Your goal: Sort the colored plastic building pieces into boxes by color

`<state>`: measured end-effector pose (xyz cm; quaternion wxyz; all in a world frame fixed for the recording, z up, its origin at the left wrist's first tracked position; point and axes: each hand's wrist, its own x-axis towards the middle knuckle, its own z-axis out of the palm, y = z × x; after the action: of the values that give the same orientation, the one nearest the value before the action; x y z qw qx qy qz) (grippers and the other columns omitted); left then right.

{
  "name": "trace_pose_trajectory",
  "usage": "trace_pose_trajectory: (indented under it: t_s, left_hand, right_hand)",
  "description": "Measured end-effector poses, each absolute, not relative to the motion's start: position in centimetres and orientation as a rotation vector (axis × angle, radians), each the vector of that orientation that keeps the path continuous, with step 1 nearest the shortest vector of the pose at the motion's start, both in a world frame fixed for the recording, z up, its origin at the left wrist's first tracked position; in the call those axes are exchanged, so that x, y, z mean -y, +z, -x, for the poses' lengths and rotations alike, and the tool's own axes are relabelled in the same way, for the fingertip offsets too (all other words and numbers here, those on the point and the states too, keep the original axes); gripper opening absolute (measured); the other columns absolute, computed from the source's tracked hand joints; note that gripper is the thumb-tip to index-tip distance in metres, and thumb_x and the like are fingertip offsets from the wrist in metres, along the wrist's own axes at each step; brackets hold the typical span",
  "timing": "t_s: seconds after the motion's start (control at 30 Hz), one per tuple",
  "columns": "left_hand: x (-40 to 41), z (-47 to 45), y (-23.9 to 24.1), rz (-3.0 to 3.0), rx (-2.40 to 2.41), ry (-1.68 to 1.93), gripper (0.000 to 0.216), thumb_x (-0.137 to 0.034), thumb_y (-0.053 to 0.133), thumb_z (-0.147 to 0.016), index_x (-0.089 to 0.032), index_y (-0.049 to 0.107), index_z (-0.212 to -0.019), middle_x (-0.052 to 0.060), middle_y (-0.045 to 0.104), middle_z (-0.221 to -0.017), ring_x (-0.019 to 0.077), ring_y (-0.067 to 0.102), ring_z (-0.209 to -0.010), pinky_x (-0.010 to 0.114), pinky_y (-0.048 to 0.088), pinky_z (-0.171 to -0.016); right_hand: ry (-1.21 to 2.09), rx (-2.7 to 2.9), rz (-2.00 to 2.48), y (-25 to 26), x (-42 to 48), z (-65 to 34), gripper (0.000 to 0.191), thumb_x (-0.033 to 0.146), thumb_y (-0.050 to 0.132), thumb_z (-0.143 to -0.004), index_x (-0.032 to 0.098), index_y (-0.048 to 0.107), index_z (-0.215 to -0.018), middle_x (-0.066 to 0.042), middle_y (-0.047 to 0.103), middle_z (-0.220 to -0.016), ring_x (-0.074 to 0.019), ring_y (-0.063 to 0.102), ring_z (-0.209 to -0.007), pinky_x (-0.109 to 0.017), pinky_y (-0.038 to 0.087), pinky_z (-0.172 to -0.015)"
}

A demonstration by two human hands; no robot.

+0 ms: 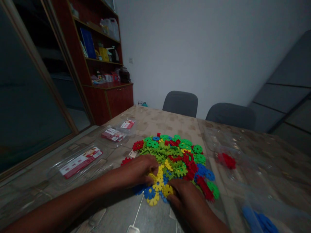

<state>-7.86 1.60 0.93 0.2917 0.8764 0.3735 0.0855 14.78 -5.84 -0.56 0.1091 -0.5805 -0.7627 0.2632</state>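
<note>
A heap of plastic gear-shaped building pieces (170, 149) in green, red, yellow and blue lies in the middle of the table. My left hand (144, 166) reaches into its near left side, fingers bent and closed by a yellow gear piece (152, 178); my own hand partly hides that contact. At the heap's near edge, my right hand (183, 195) pinches another yellow gear piece (167, 190) between thumb and fingers. Between the hands lie more yellow pieces and a blue gear piece (149, 193).
Clear plastic containers with printed cards (81, 161) stand on the left. On the right, one clear container holds red pieces (227, 160) and a nearer one holds blue pieces (264, 223). Two grey chairs (181, 103) are behind the table (145, 118); a shelf cabinet (119, 97) stands at the back left.
</note>
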Motion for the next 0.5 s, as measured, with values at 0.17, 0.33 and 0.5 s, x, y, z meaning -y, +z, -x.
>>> trace_pose_trajectory:
  t_s: [0.17, 0.33, 0.5]
  left_hand:
    - [-3.3, 8.1, 0.5, -2.165, -1.112, 0.276, 0.011, -0.015, 0.067, -0.078, -0.018, 0.065, -0.089, -0.003, 0.060, -0.077, 0.0157, 0.056, -0.073, 0.022, 0.037, -0.061]
    - [-4.1, 7.6, -0.5, -2.161, -1.157, 0.214, 0.022, -0.016, 0.072, -0.073, -0.018, 0.067, -0.094, -0.005, 0.059, -0.077, 0.0168, 0.057, -0.073, 0.023, 0.036, -0.060]
    - [-3.4, 7.6, -0.6, -2.187, -1.195, 0.153, 0.024, -0.015, 0.080, -0.067, -0.019, 0.061, -0.080, -0.004, 0.056, -0.077, 0.0183, 0.053, -0.074, 0.026, 0.031, -0.063]
  right_hand:
    - [0.822, 2.239, 1.654, -0.7, 5.2, -13.9, 0.035, 0.016, 0.066, -0.087, 0.023, 0.074, -0.119, -0.008, 0.078, -0.115, -0.0267, 0.071, -0.105, -0.030, 0.046, -0.083]
    - [0.794, 2.296, 1.757, 0.1, 4.5, -12.4, 0.033, 0.019, 0.067, -0.086, 0.020, 0.072, -0.118, -0.010, 0.079, -0.107, -0.0293, 0.073, -0.099, -0.031, 0.044, -0.074]
    - [0.706, 2.315, 1.901, 0.7, 4.0, -11.4, 0.032, 0.024, 0.071, -0.087, 0.017, 0.070, -0.118, -0.013, 0.078, -0.107, -0.0315, 0.072, -0.097, -0.033, 0.041, -0.071]
